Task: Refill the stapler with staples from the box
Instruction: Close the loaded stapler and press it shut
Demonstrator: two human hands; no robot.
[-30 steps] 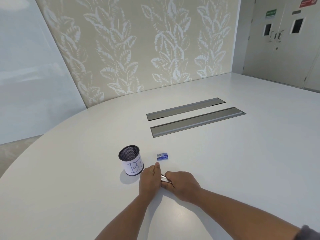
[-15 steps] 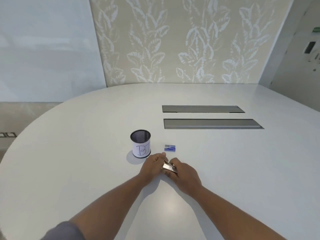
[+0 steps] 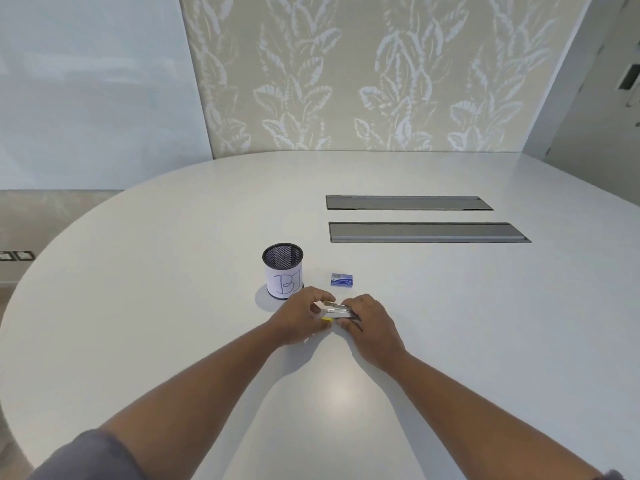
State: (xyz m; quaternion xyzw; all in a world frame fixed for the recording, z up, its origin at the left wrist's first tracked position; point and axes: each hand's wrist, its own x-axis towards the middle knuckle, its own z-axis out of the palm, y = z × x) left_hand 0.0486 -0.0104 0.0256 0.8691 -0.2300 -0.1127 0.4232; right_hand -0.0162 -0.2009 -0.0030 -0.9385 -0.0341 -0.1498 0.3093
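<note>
A small metal stapler (image 3: pixel 340 310) with a yellow part at its near left end lies low over the white table (image 3: pixel 173 271), held between both hands. My left hand (image 3: pixel 300 317) pinches its left end with the fingertips. My right hand (image 3: pixel 369 323) wraps its right end, hiding that part. A small blue staple box (image 3: pixel 341 279) lies closed on the table just beyond the hands, untouched.
A black mesh pen cup (image 3: pixel 283 270) with a white label marked "BT" stands left of the box, close to my left hand. Two long grey cable hatches (image 3: pixel 429 232) are set into the table farther back. A patterned wall rises behind.
The head view has swung so the table sits squarer. Both hands stay on the stapler; the left fingers have shifted and more of the metal and a yellow part shows.
</note>
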